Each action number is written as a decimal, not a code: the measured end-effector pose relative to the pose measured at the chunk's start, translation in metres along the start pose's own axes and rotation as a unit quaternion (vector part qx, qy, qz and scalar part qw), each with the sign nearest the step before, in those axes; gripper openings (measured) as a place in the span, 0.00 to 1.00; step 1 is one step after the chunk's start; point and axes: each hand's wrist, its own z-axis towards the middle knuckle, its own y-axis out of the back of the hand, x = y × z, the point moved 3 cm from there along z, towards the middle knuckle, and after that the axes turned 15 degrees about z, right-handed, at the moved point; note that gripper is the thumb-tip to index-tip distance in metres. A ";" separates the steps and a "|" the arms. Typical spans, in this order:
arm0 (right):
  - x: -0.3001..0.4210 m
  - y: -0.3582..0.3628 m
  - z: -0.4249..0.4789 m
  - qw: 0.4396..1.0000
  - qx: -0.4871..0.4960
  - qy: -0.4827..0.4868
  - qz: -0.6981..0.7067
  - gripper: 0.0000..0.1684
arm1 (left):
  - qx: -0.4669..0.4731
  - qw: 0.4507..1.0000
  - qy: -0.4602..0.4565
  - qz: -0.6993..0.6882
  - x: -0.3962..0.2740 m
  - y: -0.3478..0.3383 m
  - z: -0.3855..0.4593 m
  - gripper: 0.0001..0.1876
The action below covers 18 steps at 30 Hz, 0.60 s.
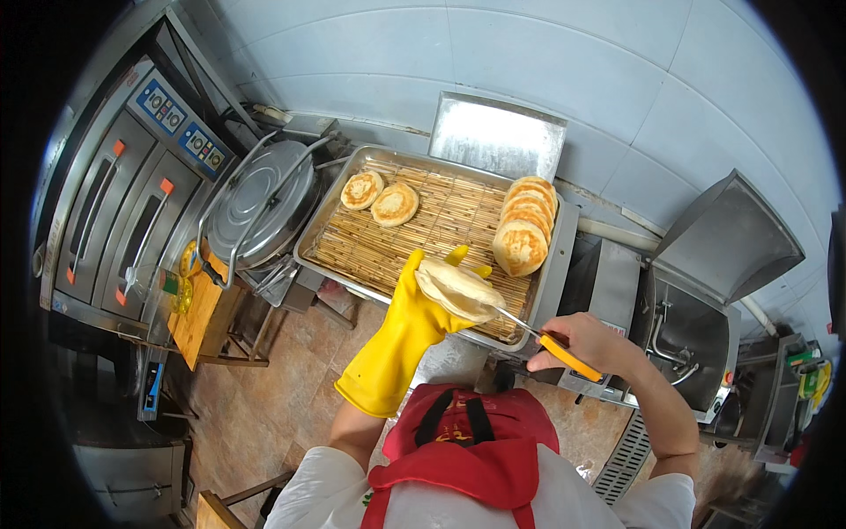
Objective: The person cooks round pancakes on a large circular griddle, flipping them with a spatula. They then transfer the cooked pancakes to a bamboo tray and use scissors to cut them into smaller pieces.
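My left hand point(420, 313), in a long yellow rubber glove, holds a round flatbread point(459, 289) above the near side of a metal tray point(367, 288). The bread is slit along its edge and gapes a little. My right hand point(591, 338) is bare and grips the yellow handle of a knife point(570, 359). The knife's thin blade points left, and its tip is hidden at the bread's slit. On the tray's reed mat point(429, 235), two browned flatbreads point(395, 204) lie at the far left. A row of several overlapping flatbreads point(522, 246) lies along the right side.
A lidded round metal pot point(261, 198) stands left of the tray, near a two-door oven point(125, 218). An oil bottle point(177, 293) rests by a wooden board point(208, 317). To the right is a steel fryer point(687, 330) with its lid point(733, 238) raised.
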 end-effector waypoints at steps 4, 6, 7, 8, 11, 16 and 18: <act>-0.002 0.001 -0.002 0.999 0.026 -0.024 -0.008 0.36 | -0.010 0.999 -0.013 0.029 0.001 -0.008 -0.003 0.36; 0.005 -0.003 0.010 1.000 0.029 0.006 0.004 0.36 | -0.014 0.997 -0.020 0.073 0.005 -0.014 0.000 0.36; 0.009 -0.003 0.015 0.999 0.030 0.007 0.010 0.36 | -0.016 0.995 -0.023 0.095 0.007 -0.017 0.001 0.35; 0.013 -0.003 0.019 0.999 0.031 0.007 0.016 0.35 | -0.011 0.994 -0.020 0.103 0.006 -0.022 0.000 0.35; 0.027 0.001 0.024 0.999 0.007 0.029 0.010 0.35 | -0.024 0.993 -0.016 0.111 0.005 -0.020 0.001 0.40; 0.034 0.005 0.016 0.998 -0.028 0.046 -0.012 0.36 | 0.042 0.997 -0.005 0.062 0.013 -0.002 0.009 0.40; 0.027 0.008 0.012 0.999 -0.020 0.036 -0.036 0.36 | 0.051 0.998 -0.006 0.038 0.015 -0.003 0.011 0.40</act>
